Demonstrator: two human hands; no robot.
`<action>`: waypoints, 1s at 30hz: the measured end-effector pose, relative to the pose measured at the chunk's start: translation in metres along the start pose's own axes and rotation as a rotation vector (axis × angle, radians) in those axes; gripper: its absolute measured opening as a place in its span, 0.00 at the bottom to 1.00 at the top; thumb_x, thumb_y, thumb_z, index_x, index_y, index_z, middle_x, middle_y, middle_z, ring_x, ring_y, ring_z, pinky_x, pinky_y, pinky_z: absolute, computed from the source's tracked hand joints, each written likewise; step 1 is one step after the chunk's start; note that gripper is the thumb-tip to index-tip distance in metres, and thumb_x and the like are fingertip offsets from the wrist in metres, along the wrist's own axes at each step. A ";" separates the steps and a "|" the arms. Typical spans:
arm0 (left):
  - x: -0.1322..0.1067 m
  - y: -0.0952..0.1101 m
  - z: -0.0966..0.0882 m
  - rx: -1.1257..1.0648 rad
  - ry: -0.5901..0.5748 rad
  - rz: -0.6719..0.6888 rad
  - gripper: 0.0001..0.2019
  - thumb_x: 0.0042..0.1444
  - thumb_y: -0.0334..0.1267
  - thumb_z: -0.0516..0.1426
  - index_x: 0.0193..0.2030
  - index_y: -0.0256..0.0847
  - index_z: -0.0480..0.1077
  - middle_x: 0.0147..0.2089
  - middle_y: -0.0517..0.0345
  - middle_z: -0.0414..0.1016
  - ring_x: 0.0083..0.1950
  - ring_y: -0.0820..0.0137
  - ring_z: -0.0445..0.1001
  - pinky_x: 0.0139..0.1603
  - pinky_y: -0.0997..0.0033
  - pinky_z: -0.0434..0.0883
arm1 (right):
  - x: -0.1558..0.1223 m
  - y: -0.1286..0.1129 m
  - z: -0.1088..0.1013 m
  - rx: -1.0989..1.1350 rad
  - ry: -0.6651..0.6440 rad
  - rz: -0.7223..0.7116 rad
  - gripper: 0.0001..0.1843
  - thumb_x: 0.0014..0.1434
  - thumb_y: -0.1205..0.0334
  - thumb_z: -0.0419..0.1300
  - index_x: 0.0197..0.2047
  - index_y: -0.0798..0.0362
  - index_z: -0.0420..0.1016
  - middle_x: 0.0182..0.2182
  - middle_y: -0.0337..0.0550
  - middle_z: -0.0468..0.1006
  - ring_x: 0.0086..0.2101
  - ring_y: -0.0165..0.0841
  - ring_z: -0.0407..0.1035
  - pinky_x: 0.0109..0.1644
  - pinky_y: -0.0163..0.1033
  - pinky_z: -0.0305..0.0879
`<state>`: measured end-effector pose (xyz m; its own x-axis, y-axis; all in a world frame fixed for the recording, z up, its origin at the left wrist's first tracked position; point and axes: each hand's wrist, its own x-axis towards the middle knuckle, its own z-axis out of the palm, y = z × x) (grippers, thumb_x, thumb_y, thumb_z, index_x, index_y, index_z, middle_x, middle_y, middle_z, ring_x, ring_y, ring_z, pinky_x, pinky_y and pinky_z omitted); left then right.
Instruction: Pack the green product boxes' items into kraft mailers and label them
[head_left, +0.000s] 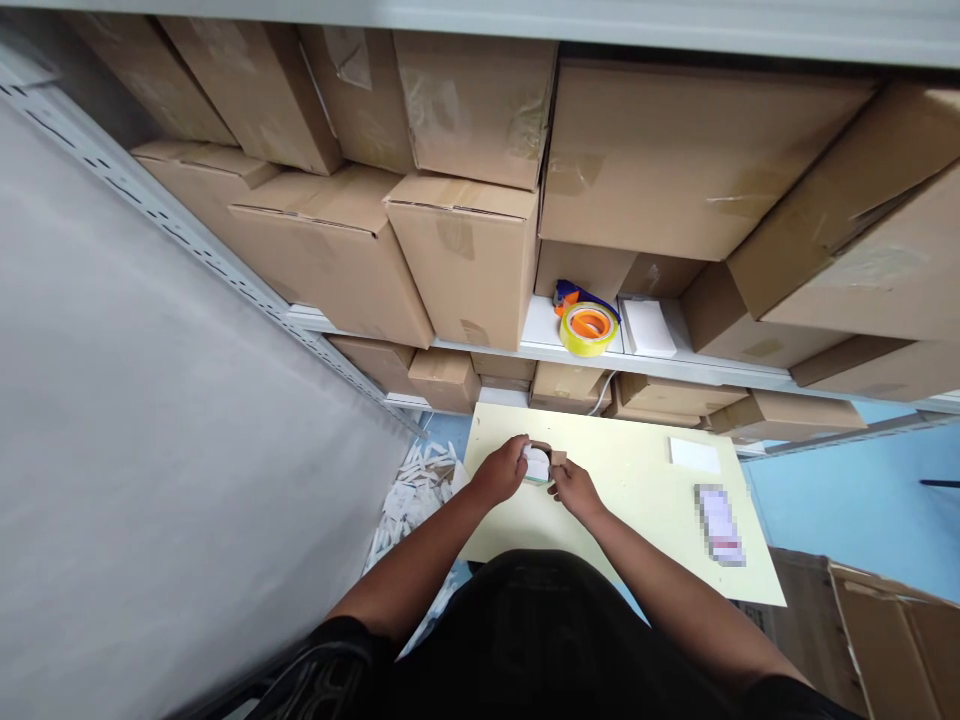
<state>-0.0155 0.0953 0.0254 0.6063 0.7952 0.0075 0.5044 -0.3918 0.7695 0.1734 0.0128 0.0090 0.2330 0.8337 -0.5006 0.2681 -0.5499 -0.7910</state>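
Note:
Over the pale yellow table (622,510) I hold a small white-and-brown box (536,465) between both hands. Its white face has a curved edge, and a short brown flap (559,457) sticks out on the right. My left hand (502,472) is closed round the box's left side, the thumb pressing near its top. At the right side, my right hand (576,488) has its fingers closed on the edge by the flap. Part of the box is hidden by my fingers, and what is inside is too small to make out.
White paper (694,455) and a blurred-out phone-like object (720,525) lie on the table's right. A tape dispenser with yellow tape (589,328) sits on the shelf (536,325) among cardboard boxes (461,260). Paper strips (409,505) litter the floor at left, beside the wall.

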 end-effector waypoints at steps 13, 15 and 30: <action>-0.019 -0.003 0.012 0.007 0.050 0.091 0.14 0.67 0.35 0.53 0.57 0.43 0.72 0.72 0.46 0.62 0.71 0.60 0.66 0.70 0.53 0.67 | -0.013 -0.005 -0.004 -0.158 0.109 -0.303 0.27 0.61 0.54 0.56 0.63 0.47 0.64 0.48 0.43 0.80 0.35 0.35 0.75 0.44 0.42 0.70; -0.018 -0.002 0.011 0.018 0.057 0.068 0.15 0.65 0.34 0.54 0.58 0.43 0.71 0.71 0.46 0.62 0.68 0.59 0.68 0.68 0.54 0.70 | -0.014 -0.009 -0.004 -0.176 0.095 -0.298 0.25 0.60 0.55 0.56 0.61 0.46 0.65 0.48 0.42 0.80 0.31 0.34 0.74 0.41 0.41 0.69; -0.012 0.000 0.004 -0.075 0.111 0.013 0.23 0.61 0.24 0.49 0.60 0.42 0.68 0.69 0.47 0.64 0.69 0.64 0.66 0.69 0.58 0.67 | -0.010 -0.001 0.000 -0.212 0.149 -0.292 0.34 0.62 0.60 0.53 0.70 0.49 0.54 0.47 0.46 0.81 0.37 0.39 0.77 0.49 0.46 0.71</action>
<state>-0.0202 0.0836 0.0231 0.5386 0.8383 0.0854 0.4468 -0.3700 0.8145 0.1708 0.0055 0.0148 0.2477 0.9487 -0.1963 0.5266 -0.3019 -0.7947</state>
